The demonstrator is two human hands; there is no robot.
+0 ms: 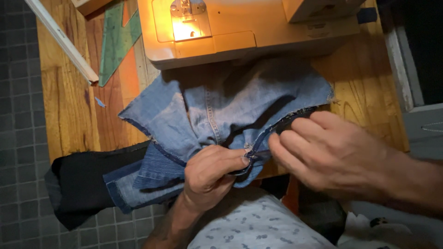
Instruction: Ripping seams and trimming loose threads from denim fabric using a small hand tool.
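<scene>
Below sewing machine [240, 27], faded blue denim [221, 106], frayed, pinched by hands [210, 173]

A faded blue denim garment piece [221, 110] with frayed raw edges lies spread on a warm-toned wooden table [69, 106], just in front of a cream plastic sewing machine [240, 32] whose lamp lights its metal needle plate. The left hand [210, 173] pinches a dark folded seam edge at the near side of the denim; the right hand [332, 152] grips the same edge just beside it, fingers curled. A translucent green plastic ruler [115, 44] rests at the table's left
</scene>
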